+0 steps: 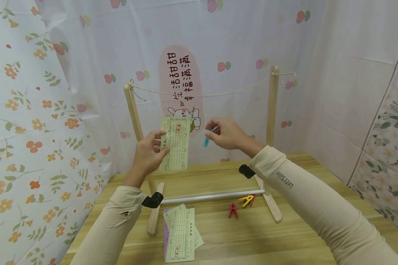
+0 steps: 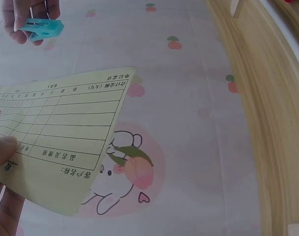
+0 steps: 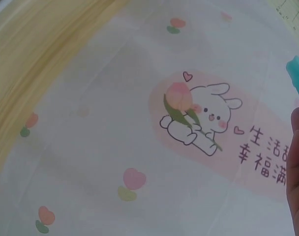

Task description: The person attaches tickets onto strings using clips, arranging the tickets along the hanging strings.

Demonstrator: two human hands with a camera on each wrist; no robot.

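While paper (image 1: 178, 147) stands upright, clip (image 1: 206, 141) tilted downward

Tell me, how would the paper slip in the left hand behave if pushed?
The paper slip looks thin and curves slightly, so its free edge would probably bend. It is likely light, too: the left hand holds it by one side only.

A wood-grained counter (image 1: 232, 241) spans the head view's bottom, carrying a wooden stand (image 1: 212, 196). At bottom centre lies a pile of paper slips (image 1: 183, 233), a purple sheet (image 1: 166, 241) showing along its left edge; right of that lie a red peg (image 1: 233, 209) and, overlapping, a yellow peg (image 1: 247, 200) and another red one (image 1: 253, 199).
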